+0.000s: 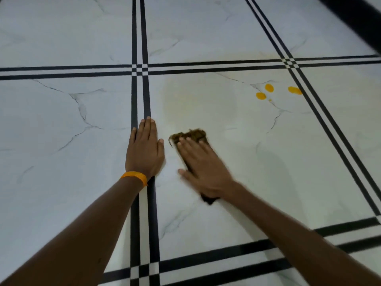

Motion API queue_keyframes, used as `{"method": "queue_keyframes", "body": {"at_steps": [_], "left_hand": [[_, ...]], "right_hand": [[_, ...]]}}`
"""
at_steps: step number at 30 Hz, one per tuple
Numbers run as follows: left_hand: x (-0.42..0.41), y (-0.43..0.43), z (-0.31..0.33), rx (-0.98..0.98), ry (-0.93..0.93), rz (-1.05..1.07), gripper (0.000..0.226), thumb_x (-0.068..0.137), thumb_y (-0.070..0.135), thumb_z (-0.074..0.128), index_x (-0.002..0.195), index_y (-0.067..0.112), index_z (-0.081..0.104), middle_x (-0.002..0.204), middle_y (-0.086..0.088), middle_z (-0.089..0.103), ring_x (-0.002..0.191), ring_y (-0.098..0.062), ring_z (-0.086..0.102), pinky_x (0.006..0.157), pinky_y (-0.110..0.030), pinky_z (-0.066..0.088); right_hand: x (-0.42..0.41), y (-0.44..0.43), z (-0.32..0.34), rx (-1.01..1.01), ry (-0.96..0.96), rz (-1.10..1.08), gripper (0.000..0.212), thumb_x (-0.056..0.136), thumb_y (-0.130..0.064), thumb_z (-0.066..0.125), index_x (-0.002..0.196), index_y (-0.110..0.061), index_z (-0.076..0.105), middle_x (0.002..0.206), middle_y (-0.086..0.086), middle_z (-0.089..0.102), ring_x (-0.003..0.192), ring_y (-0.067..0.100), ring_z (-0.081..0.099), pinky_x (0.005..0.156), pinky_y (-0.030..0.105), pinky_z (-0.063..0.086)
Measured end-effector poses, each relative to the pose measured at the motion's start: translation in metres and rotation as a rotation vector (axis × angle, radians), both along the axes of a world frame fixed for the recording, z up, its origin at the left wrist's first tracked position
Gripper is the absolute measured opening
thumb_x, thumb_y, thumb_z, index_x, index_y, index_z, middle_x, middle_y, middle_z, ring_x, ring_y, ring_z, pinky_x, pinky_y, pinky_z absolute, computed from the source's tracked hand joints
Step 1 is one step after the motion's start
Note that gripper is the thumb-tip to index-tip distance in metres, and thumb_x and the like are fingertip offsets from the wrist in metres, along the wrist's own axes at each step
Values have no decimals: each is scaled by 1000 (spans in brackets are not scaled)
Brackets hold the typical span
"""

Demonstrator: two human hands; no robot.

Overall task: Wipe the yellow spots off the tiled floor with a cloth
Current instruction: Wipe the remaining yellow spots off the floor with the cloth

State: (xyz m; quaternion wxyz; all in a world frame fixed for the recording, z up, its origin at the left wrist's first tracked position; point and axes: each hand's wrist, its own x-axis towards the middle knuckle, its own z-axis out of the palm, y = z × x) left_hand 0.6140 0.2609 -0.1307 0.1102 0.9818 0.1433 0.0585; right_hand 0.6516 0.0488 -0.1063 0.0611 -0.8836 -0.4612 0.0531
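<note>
A dark brown cloth (191, 135) with a frayed far edge lies on the white tiled floor (237, 153). My right hand (204, 170) presses flat on top of it, fingers spread, and is motion-blurred. My left hand (144, 149) rests flat on the floor just left of the cloth, over a black tile stripe, with an orange band on its wrist. Three yellow spots (269, 88) and a tiny dot sit far right on the same tile, well beyond the cloth. A faint yellowish smear (198, 100) shows ahead of the cloth.
Double black stripes (140, 38) cross the marbled white tiles in a grid. A dark object (358, 15) cuts across the top right corner.
</note>
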Motion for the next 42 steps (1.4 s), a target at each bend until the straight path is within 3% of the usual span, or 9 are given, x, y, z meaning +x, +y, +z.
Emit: {"method": "queue_keyframes", "body": {"at_steps": [6, 10, 14, 21, 27, 30, 33, 38, 42], "left_hand": [[1, -1, -2, -2, -5, 16, 62, 101, 29, 29, 156, 4, 16, 165, -11, 14, 153, -23, 10, 125, -44, 10], [-1, 1, 0, -8, -9, 3, 64, 99, 32, 23, 156, 3, 18, 165, -12, 16, 153, -23, 11, 124, -44, 11], [0, 1, -1, 3, -6, -2, 67, 98, 37, 17, 156, 3, 17, 164, -13, 16, 153, -24, 11, 124, -44, 11], [-1, -2, 2, -1, -10, 10, 66, 97, 34, 20, 156, 4, 19, 164, -12, 17, 153, -24, 12, 124, -44, 11], [-1, -1, -1, 4, -14, 1, 66, 98, 34, 21, 155, 2, 19, 163, -15, 18, 152, -27, 14, 124, -46, 13], [3, -7, 7, 120, 44, 14, 62, 101, 30, 25, 154, -3, 19, 162, -19, 20, 152, -30, 15, 124, -47, 11], [9, -14, 13, 177, 51, -16, 62, 99, 23, 28, 154, -4, 18, 162, -20, 18, 152, -31, 12, 124, -47, 9], [38, -46, 12, 123, 38, -240, 61, 100, 22, 31, 155, -2, 16, 163, -19, 14, 152, -32, 12, 124, -45, 11], [49, -60, 17, 91, 64, -247, 59, 100, 24, 30, 151, -6, 24, 159, -23, 25, 149, -35, 21, 123, -45, 17]], "right_hand": [[112, -1, 4, -47, -11, -532, 86, 99, -66, 6, 162, -6, 10, 170, 10, 11, 157, 23, 7, 127, 43, 4], [36, 66, -1, 5, -31, -219, 81, 101, -61, 10, 160, -7, 21, 168, 10, 22, 156, 23, 15, 126, 45, 11], [-11, -5, -3, -8, -27, 59, 79, 102, -63, 16, 162, -11, 17, 170, 5, 16, 157, 19, 10, 127, 42, 8], [60, 6, -5, 12, -28, -460, 91, 93, -63, -5, 162, -7, 13, 170, 9, 13, 157, 21, 6, 127, 42, 3], [-18, -25, -10, 37, -48, 15, 65, 106, -45, 20, 161, -10, 22, 168, 7, 22, 156, 21, 16, 127, 43, 9], [43, -91, -14, 23, -155, -299, 64, 106, -36, 11, 155, -2, 32, 160, 18, 37, 150, 35, 33, 123, 52, 22], [74, -104, -10, 39, -83, -654, 76, 98, -47, 11, 157, -3, 29, 164, 16, 30, 153, 31, 26, 124, 49, 16], [13, -84, -18, 26, -96, -141, 64, 104, -38, 26, 161, -11, 20, 169, 3, 17, 157, 20, 11, 127, 41, 6], [41, -162, -16, 141, -97, -503, 60, 103, -30, 28, 158, -8, 31, 165, 7, 27, 154, 27, 25, 124, 53, 21]]}}
